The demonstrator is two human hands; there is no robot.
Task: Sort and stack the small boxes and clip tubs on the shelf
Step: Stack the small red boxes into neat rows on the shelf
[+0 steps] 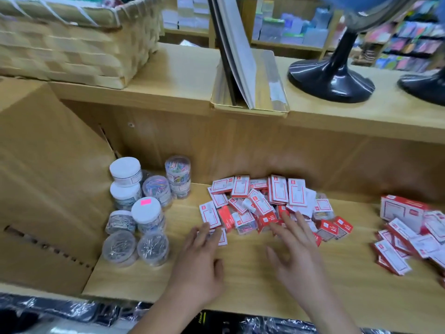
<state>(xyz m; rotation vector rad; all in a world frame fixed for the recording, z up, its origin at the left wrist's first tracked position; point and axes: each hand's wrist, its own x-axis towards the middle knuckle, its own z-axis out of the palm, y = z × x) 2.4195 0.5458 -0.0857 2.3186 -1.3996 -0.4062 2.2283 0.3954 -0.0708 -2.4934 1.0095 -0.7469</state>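
1. Where the stuff is: the small boxes (262, 201) lie in a loose red-and-white heap mid-shelf against the back panel. A 2nd lot (407, 239) is fanned out well apart at the right, beside a bigger box (402, 208) of the same print. The clip tubs (137, 213) are bunched at the left end, some stacked two high.
2. Left hand (199, 263): flat, fingers straight, tips resting on one box (222, 237) at the heap's near-left edge. It presses and grips nothing.
3. Right hand (297, 251): fingers spread wide over the heap's near edge, holding nothing. Can't tell if the tips touch the boxes (motion blur there).
4. Handling, boxes: prob. thin card, light, flat-sided and a bit slick on the wooden shelf (252, 273), so they should slide and rake easily. They'd likely dent if squeezed hard. Best hold is a thumb-and-finger pinch across the long edges, several at once when squared up. Stacks should sit OK w/ broad faces together.
5. Handling, tubs: clear rigid plastic, round, likely heavier for size since they're packed w/ clips or pins. Take them round the wall, not by the lid, as a lid could pop and spill.
6. Risk: tall tub stacks look tippy, and any tub on its side would roll, so keep them upright.
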